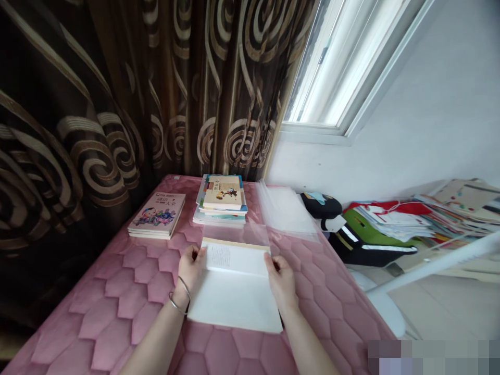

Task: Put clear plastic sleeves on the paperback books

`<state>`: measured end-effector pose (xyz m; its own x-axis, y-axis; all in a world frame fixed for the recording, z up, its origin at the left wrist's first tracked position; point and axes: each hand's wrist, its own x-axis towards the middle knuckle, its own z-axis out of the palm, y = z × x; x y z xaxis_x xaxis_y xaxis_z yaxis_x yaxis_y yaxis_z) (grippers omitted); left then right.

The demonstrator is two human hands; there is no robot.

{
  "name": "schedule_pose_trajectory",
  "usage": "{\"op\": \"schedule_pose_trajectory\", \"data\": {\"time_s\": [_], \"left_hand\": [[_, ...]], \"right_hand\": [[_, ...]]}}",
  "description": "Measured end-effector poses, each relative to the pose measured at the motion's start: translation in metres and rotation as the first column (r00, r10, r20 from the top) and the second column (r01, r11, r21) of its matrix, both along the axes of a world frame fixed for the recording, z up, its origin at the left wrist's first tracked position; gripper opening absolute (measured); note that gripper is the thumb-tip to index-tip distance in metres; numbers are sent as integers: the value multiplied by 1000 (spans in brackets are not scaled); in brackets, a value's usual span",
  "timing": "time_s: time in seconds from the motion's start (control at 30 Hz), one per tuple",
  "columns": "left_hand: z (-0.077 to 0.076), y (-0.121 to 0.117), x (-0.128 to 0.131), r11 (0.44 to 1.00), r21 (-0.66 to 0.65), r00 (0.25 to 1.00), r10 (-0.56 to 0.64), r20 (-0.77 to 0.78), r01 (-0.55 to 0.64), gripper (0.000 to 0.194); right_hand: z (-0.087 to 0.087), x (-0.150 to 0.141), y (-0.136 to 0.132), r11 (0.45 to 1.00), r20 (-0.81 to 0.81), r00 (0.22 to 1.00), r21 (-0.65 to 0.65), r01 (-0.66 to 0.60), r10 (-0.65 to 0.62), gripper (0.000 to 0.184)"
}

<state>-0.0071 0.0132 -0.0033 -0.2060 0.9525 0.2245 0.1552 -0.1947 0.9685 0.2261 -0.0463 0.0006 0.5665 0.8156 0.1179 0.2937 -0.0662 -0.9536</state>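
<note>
Pink quilting (230,349) spreads beneath an open white book (236,297) with small print, pinched by fingers (201,253) of both hands (191,271) (283,281)

The left forearm (158,336) and right forearm (310,341) angle inward from below, left hand (190,271) and right hand (282,278) facing each other, thumbs (267,260) uppermost, fingers (191,251) curled.

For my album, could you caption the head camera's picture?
Left hand and right hand hold an open, white-paged paper book over pink, hexagon-quilted fabric.
</note>
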Motion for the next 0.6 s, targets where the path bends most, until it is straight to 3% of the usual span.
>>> {"op": "schedule_pose_trajectory", "data": {"time_s": [0.37,0.6], "left_hand": [[5,-1,0,1000,-20,999,-17,51,18,39],[0,0,-1,1000,-28,1000,1,22,-1,42]], "right_hand": [[-3,1,1,999,39,998,14,-52,51,52],[-5,2,2,999,48,998,15,-50,49,52]]}}
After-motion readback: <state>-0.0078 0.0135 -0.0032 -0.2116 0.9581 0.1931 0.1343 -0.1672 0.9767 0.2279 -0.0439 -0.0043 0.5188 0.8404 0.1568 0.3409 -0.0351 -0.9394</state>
